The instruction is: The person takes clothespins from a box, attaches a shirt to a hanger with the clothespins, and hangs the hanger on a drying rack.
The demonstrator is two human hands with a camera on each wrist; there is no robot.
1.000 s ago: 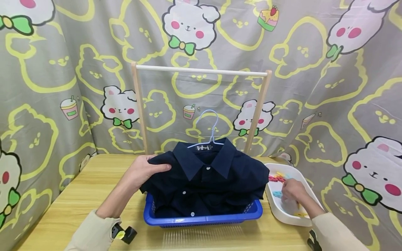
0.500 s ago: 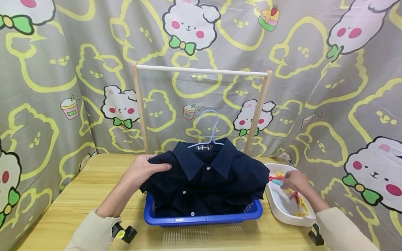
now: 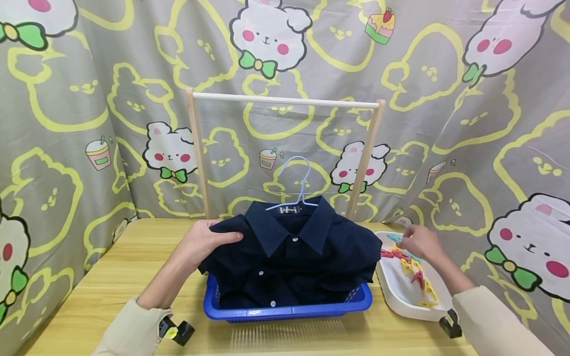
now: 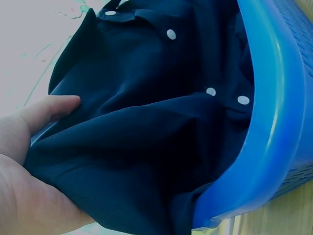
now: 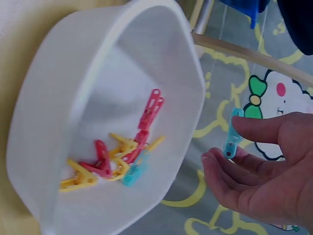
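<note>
A dark navy shirt (image 3: 240, 257) with a collar and white buttons lies partly in the blue basket (image 3: 285, 311). A light blue wire hanger (image 3: 302, 190) sits inside its collar, hook upward. My left hand (image 3: 202, 243) grips the shirt at its shoulder on the left, thumb on top of the cloth. Over the far end of the white tub (image 3: 389, 296) is my right hand (image 3: 422, 243). In the right wrist view it pinches a light blue clothespin (image 5: 234, 134) between thumb and fingers. Several red, yellow and blue clothespins (image 5: 101, 159) lie in the tub.
Behind the basket stands a wooden rack with a white rail (image 3: 285, 100) across its top. All of this rests on a wooden table (image 3: 151, 247). Patterned grey curtains (image 3: 285, 133) surround it at the back and sides.
My right hand has moved from inside the tub toward its far end and lifted, bringing a light blue clothespin with it. The left hand, shirt and basket stay put.
</note>
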